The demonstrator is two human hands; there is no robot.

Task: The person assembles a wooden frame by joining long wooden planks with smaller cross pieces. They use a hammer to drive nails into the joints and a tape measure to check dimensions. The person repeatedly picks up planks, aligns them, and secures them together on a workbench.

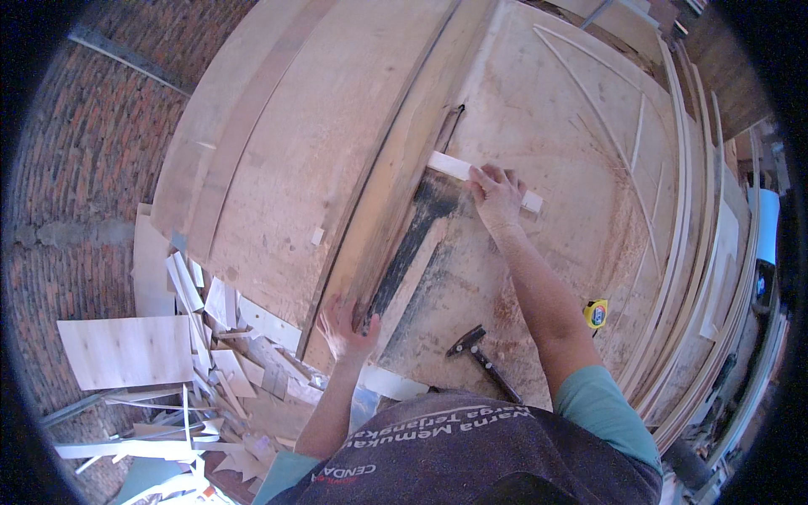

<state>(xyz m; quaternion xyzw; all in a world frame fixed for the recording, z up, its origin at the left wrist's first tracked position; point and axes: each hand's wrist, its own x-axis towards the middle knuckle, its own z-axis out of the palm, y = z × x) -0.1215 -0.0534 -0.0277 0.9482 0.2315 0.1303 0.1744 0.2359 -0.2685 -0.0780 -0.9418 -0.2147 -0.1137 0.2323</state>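
Note:
My right hand presses down on a short pale wooden strip that lies across a long wooden plank on the workbench. A dark strip runs along the bench beside the plank, under the pale strip. My left hand grips the near end of the long plank at the bench's front edge. A hammer lies on the bench close to my body, between my two forearms.
A yellow tape measure sits on the bench right of my right arm. Large curved plywood sheets cover the bench's left side. Thin strips lie at the right. Offcuts litter the brick floor at left.

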